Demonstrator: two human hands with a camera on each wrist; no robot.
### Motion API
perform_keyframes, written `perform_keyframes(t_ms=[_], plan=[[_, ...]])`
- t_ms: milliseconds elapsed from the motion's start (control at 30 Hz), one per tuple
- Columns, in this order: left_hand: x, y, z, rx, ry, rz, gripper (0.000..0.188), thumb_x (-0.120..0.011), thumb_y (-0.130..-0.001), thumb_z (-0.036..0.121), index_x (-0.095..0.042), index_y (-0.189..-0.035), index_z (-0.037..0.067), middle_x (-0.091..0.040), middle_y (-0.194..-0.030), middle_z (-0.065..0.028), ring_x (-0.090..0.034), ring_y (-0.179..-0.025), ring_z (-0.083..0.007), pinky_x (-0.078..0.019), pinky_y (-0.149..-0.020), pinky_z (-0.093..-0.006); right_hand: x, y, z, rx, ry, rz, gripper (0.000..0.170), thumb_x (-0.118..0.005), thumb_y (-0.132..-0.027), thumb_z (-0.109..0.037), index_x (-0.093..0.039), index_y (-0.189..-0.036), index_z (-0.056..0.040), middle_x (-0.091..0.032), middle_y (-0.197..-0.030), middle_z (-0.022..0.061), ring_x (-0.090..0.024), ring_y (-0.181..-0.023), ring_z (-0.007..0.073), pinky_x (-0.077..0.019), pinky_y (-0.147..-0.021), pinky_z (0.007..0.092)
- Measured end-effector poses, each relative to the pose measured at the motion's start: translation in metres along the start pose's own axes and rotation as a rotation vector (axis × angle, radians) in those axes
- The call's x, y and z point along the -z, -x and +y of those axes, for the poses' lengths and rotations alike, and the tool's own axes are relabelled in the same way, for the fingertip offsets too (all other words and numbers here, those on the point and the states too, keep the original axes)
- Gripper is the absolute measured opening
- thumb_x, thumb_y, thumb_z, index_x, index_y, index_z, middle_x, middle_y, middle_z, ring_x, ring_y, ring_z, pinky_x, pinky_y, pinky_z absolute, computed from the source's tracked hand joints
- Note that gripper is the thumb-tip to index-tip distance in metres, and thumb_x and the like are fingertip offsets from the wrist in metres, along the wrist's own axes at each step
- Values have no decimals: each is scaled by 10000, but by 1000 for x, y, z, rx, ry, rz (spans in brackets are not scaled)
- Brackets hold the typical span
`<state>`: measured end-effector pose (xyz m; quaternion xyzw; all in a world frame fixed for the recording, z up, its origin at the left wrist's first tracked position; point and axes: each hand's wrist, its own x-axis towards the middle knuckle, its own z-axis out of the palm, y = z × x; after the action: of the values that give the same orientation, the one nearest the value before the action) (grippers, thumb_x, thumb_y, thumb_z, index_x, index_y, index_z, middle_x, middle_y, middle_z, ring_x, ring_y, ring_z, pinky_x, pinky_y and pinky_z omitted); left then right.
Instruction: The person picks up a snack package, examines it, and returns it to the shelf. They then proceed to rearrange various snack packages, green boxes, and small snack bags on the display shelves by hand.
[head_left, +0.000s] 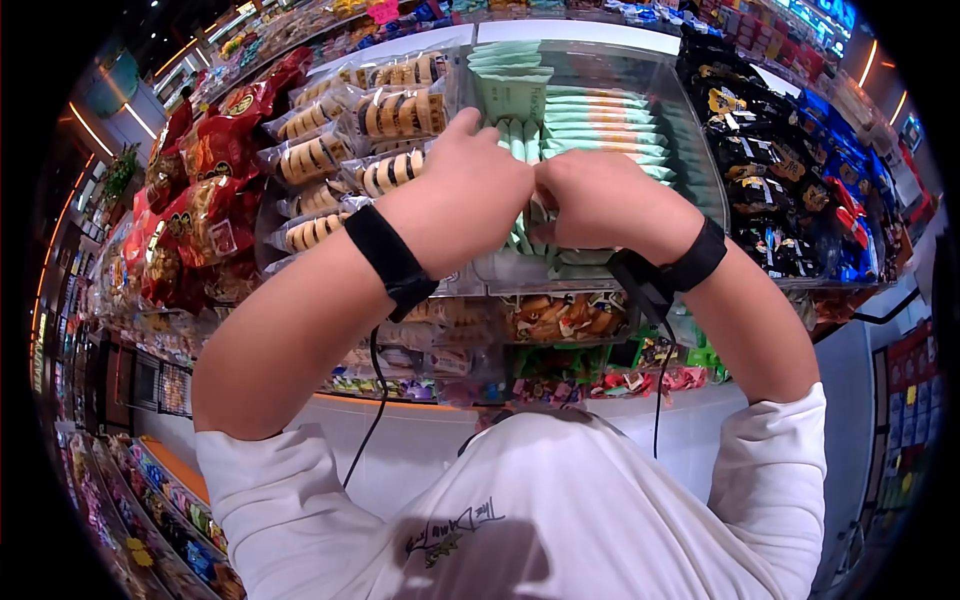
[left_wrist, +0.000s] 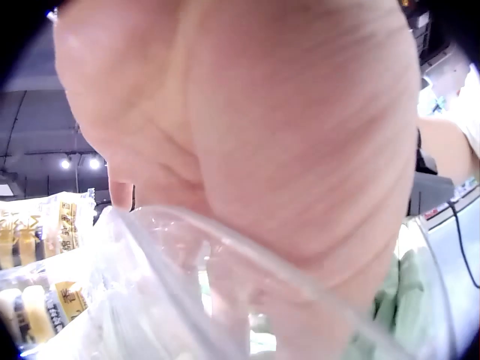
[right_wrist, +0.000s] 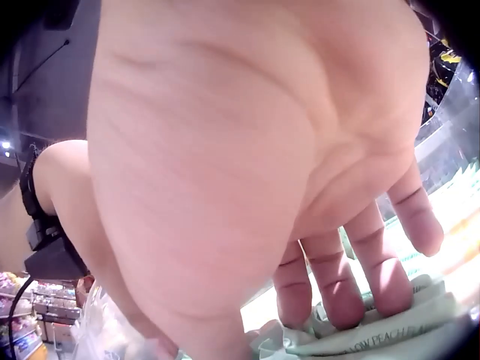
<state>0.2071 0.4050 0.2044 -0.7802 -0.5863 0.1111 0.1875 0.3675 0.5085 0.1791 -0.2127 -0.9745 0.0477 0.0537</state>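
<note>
Pale green packets (head_left: 600,125) fill a clear bin in the head view, some stacked flat in rows, others on edge between the hands. My left hand (head_left: 480,190) reaches in from the left, close beside my right hand (head_left: 605,200). Through the clear bin wall (left_wrist: 247,259), parts of the left fingers show blurred; what they touch is unclear. In the right wrist view the right hand (right_wrist: 262,150) has its fingers stretched downward, fingertips (right_wrist: 345,307) on green packets (right_wrist: 382,337); its thumb tip is hard to make out.
Bagged round biscuits (head_left: 400,112) lie left of the bin, red bags (head_left: 215,210) farther left. Black packets (head_left: 755,190) and blue packets (head_left: 845,145) stand to the right. Below the bin are more bagged snacks (head_left: 565,318). A cable (head_left: 375,400) hangs from each wrist.
</note>
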Motion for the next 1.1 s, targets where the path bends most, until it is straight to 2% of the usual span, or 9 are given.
perform_keyframes(t_ms=[200, 300, 500, 700, 767, 867, 1000, 1067, 1100], plan=[[3, 0, 3, -7, 81, 32, 379, -904, -709, 402, -796, -854, 69, -758, -838, -109, -702, -982, -305, -385, -1205, -539, 3, 3, -3, -14, 9, 9, 442, -916, -744, -432, -680, -834, -70, -709, -784, 117, -714, -803, 368, -556, -709, 473], [-6, -3, 3, 10, 37, 50, 353, -904, -717, 386, -799, -858, 80, -755, -820, -101, -703, -977, -301, -387, -1205, -541, 2, 2, -5, -14, 6, 30, 443, -896, -770, -440, -773, -865, -25, -760, -851, 162, -760, -850, 371, -599, -755, 470], [-14, -2, 8, 40, -19, 132, 270, -898, -737, 320, -801, -857, 98, -751, -814, -82, -698, -972, -284, -376, -1215, -541, -11, -2, -3, -1, 1, 146, 335, -862, -793, -379, -743, -779, -66, -731, -769, 122, -731, -761, 369, -583, -686, 477], [1, 8, 10, 34, 5, 82, 228, -899, -720, 288, -805, -856, 131, -734, -821, -68, -682, -1011, -273, -345, -1241, -550, 9, 14, -7, -11, -1, 52, 373, -897, -769, -354, -759, -946, -56, -743, -897, 132, -732, -897, 366, -584, -781, 474], [9, 16, 11, 56, 4, 68, 188, -884, -746, 248, -805, -884, 147, -723, -862, -49, -670, -1074, -263, -323, -1258, -559, 12, 30, -5, 35, -34, 194, 380, -878, -769, -321, -755, -976, -26, -736, -938, 153, -731, -924, 368, -585, -794, 472], [32, 43, 17, 117, 144, 239, 187, -875, -774, 214, -796, -926, 137, -723, -927, -40, -665, -1107, -258, -308, -1268, -552, 28, 73, -8, 44, -106, 354, 393, -846, -814, -267, -725, -1082, -6, -703, -1056, 163, -701, -1031, 361, -556, -868, 459], [36, 75, 53, 87, 787, 611, 182, -748, -912, 74, -775, -1092, 72, -756, -1202, -109, -711, -1154, -307, -462, -1152, -510, 17, 128, -10, 118, -345, 617, 488, -833, -869, -233, -676, -1273, -10, -684, -1254, 169, -667, -1152, 364, -515, -962, 444], [20, 76, 88, 209, 1288, 650, 255, -674, -960, 45, -738, -1197, -24, -711, -1346, -215, -622, -1361, -325, -467, -1158, -491, -5, 126, -11, 99, -565, 701, 495, -830, -860, -168, -667, -1298, -5, -678, -1296, 185, -662, -1193, 379, -515, -1001, 446], [0, 67, 96, 159, 1267, 723, 389, -599, -1021, 82, -614, -1383, -61, -625, -1454, -270, -598, -1385, -357, -451, -1178, -493, -16, 119, -10, 143, -610, 767, 489, -811, -864, -111, -653, -1312, 5, -671, -1313, 204, -661, -1196, 392, -514, -1025, 460]])
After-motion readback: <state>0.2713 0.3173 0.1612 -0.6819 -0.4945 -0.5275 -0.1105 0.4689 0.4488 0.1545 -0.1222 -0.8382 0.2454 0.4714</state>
